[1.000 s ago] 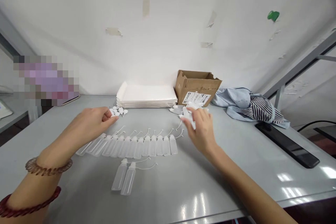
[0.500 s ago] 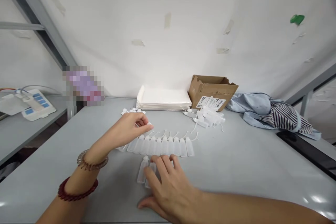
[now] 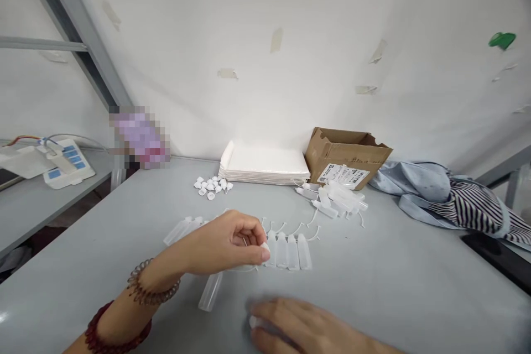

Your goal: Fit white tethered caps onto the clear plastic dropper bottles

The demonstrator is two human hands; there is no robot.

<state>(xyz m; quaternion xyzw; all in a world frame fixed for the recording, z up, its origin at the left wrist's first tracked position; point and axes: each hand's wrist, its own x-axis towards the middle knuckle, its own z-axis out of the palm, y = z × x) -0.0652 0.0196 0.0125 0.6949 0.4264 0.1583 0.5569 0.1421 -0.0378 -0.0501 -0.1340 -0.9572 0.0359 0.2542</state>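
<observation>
My left hand [image 3: 230, 243] hovers over the grey table [image 3: 394, 287], fingers pinched on a small white cap [image 3: 264, 253]. It covers part of a row of small translucent bottles [image 3: 288, 250] that lie side by side. My right hand [image 3: 302, 329] is low at the bottom edge and blurred. Its fingers curl round a small bottle whose white end [image 3: 253, 321] shows. One loose bottle [image 3: 210, 291] lies between the two hands. A heap of white caps [image 3: 212, 186] sits further back on the left.
A pile of bottles [image 3: 338, 199] lies in front of an open cardboard box [image 3: 350, 156]. A stack of white trays [image 3: 265, 165] stands by the wall. Crumpled clothing [image 3: 452, 198] and a dark flat object [image 3: 498, 257] are at the right. A white device [image 3: 62, 163] sits on the side table.
My left hand took a cap from the heap and came forward over the bottle row. My right hand left the far pile, came near and lifted one of the two loose bottles.
</observation>
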